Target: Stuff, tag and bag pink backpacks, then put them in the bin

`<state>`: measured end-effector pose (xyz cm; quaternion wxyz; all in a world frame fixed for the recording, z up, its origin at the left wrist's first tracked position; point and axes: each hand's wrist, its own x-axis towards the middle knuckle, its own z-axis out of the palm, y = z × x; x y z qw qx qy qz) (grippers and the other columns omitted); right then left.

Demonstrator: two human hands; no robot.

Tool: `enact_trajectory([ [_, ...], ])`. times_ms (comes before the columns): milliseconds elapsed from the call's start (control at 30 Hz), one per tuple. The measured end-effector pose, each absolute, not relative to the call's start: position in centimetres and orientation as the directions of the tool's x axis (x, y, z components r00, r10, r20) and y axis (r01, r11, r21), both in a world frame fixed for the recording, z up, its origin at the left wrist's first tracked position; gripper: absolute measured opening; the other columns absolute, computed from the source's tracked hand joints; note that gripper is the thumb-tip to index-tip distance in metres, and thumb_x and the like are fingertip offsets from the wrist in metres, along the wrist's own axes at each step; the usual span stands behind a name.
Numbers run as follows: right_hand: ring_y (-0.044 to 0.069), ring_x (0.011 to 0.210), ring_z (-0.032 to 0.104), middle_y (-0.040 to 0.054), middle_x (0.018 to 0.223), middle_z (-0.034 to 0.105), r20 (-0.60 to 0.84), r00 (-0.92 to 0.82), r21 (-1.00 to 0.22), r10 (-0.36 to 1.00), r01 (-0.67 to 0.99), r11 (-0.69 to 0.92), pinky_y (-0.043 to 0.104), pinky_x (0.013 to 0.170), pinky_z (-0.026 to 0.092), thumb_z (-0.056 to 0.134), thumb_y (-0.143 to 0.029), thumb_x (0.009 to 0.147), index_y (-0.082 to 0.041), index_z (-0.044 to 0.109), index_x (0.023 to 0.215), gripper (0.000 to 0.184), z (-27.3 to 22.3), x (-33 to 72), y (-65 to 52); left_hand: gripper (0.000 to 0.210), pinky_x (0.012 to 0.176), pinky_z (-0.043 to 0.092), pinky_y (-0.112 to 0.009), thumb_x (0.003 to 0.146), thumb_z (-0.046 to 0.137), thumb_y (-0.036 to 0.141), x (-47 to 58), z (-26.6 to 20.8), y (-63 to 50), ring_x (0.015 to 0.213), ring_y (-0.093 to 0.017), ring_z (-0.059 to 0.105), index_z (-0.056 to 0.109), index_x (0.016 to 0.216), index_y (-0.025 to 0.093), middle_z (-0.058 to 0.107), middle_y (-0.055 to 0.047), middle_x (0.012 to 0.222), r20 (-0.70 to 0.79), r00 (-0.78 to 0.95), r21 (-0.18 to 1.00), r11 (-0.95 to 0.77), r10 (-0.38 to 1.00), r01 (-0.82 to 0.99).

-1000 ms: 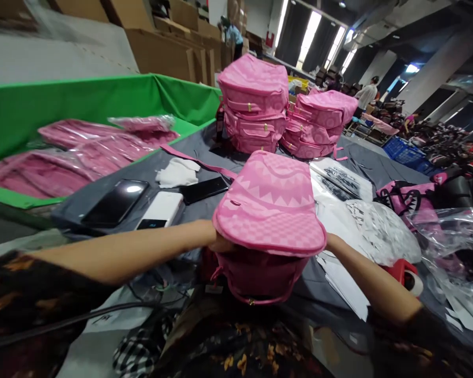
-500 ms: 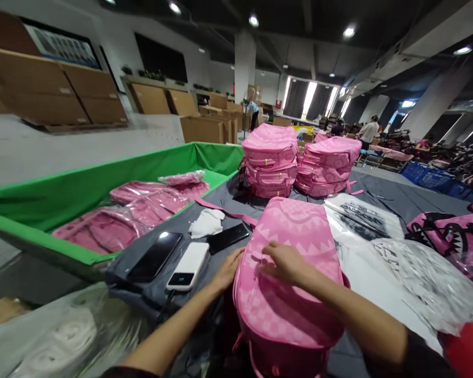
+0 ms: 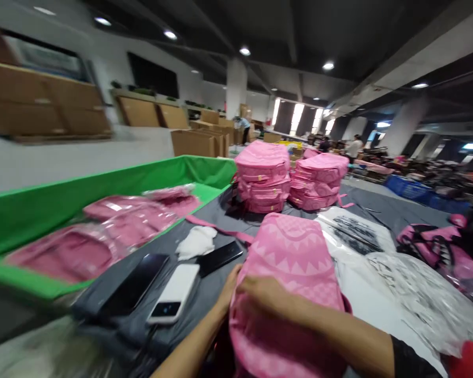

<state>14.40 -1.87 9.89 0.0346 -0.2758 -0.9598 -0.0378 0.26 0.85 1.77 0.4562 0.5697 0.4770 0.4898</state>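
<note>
A pink backpack [image 3: 295, 252] with a pale zigzag tooth pattern lies in front of me, its top pointing away. My left hand [image 3: 229, 289] grips its left side, with the fingertips partly hidden against the bag. Over the left part of the front panel is my right hand [image 3: 262, 294], blurred by motion. Its fingers are curled together close to my left hand, and what they pinch, if anything, is hidden. Left of the bag lie a white power bank [image 3: 175, 294], a black phone [image 3: 220, 258], a larger dark phone [image 3: 136, 283] and a crumpled white cloth [image 3: 197, 242].
Two stacks of pink backpacks [image 3: 262, 176] stand behind on the grey-covered table [image 3: 413, 202]. A green-lined bin [image 3: 142, 176] at left holds bagged pink backpacks [image 3: 134, 226]. Clear plastic bags [image 3: 425, 294] and a pink-black bag [image 3: 437, 241] lie at right. People are in the distance.
My right hand has moved left and nearer across the backpack, towards my left hand. My left hand stays at the bag's side. The camera view has shifted, raising the ceiling's share.
</note>
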Motion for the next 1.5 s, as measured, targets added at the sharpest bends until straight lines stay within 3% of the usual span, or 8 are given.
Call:
enact_trajectory([
  [167,0.025,0.121,0.058,0.0130,0.129,0.067,0.075,-0.804,0.117,0.590,0.594,0.796,0.036,0.096,0.040,0.050,-0.012,0.095,-0.017,0.066,0.116,0.027,10.6,13.1,6.0,0.019,0.089,0.053,-0.034,0.092,0.051,0.030,-1.6,4.3,0.6,0.090,-0.022,0.068,0.066,0.086,0.019,0.074,-0.005,0.091,0.162,0.113,0.873,-0.195,0.980,0.447],
  [367,0.022,0.091,0.057,0.0078,0.088,0.070,0.121,-0.933,0.294,0.339,0.359,0.886,0.038,0.092,0.030,0.050,-0.015,0.094,-0.018,0.065,0.084,0.018,11.0,15.1,8.5,0.023,0.070,0.046,-0.026,0.095,0.054,0.027,-5.7,7.2,-7.3,0.075,-0.019,0.067,0.060,0.074,0.019,0.070,-0.004,0.076,0.173,0.280,0.551,-0.328,0.944,0.767],
  [567,0.024,0.093,0.056,0.0090,0.086,0.070,0.060,-0.891,0.319,0.450,0.445,0.837,0.038,0.094,0.032,0.048,-0.014,0.095,-0.018,0.067,0.085,0.022,11.8,13.6,10.0,0.022,0.040,0.022,-0.030,0.091,0.057,0.028,2.6,7.1,-14.2,0.046,-0.013,0.052,0.060,0.071,0.019,0.067,-0.001,0.061,0.314,0.690,0.252,-0.758,0.652,0.602],
  [733,0.024,0.102,0.061,0.0148,0.118,0.067,0.170,-0.718,0.162,0.675,0.696,0.699,0.035,0.087,0.044,0.048,-0.017,0.096,-0.015,0.062,0.120,0.028,14.6,15.4,6.5,0.024,0.040,0.024,-0.029,0.087,0.060,0.029,9.6,7.9,-10.9,0.042,-0.015,0.050,0.065,0.067,0.018,0.065,-0.004,0.055,0.177,0.684,0.400,-0.687,0.708,0.607],
  [933,0.014,0.063,0.063,0.0027,0.081,0.066,0.436,-0.699,-0.091,0.566,0.592,0.801,0.025,0.058,0.048,0.044,-0.019,0.100,-0.021,0.060,0.121,0.027,14.5,27.6,-6.9,0.025,0.061,0.042,-0.029,0.090,0.050,0.021,9.7,10.1,-9.2,0.063,-0.020,0.064,0.070,0.077,0.015,0.072,-0.009,0.072,0.055,0.493,0.603,-0.422,0.868,0.677],
  [1067,0.018,0.073,0.069,0.0082,0.091,0.072,0.596,-0.589,-0.034,0.546,0.661,0.750,0.025,0.057,0.053,0.048,-0.015,0.098,-0.022,0.060,0.128,0.033,9.4,31.1,-12.8,0.019,0.058,0.042,-0.031,0.088,0.052,0.023,11.8,10.1,-10.7,0.063,-0.023,0.065,0.067,0.081,0.014,0.071,-0.010,0.074,0.179,0.631,0.464,-0.630,0.755,0.623],
  [1267,0.017,0.071,0.069,0.0067,0.083,0.071,0.751,-0.220,-0.257,0.622,0.771,0.583,0.026,0.059,0.055,0.046,-0.014,0.100,-0.020,0.066,0.108,0.022,5.2,29.0,-15.2,0.009,0.060,0.040,-0.031,0.089,0.055,0.026,11.0,9.8,-10.8,0.064,-0.019,0.059,0.058,0.085,0.019,0.061,-0.003,0.070,0.543,0.674,0.195,-0.855,0.501,0.480],
  [1500,0.014,0.059,0.057,0.0010,0.068,0.063,0.626,0.349,-0.664,0.697,0.706,0.244,0.027,0.056,0.049,0.054,-0.031,0.099,-0.022,0.066,0.082,0.023,4.2,31.4,-16.6,0.013,0.062,0.034,-0.034,0.090,0.061,0.011,9.0,6.9,-6.8,0.067,-0.022,0.055,0.054,0.083,0.021,0.059,-0.003,0.074,0.282,0.882,-0.138,-0.894,0.377,0.426],
])
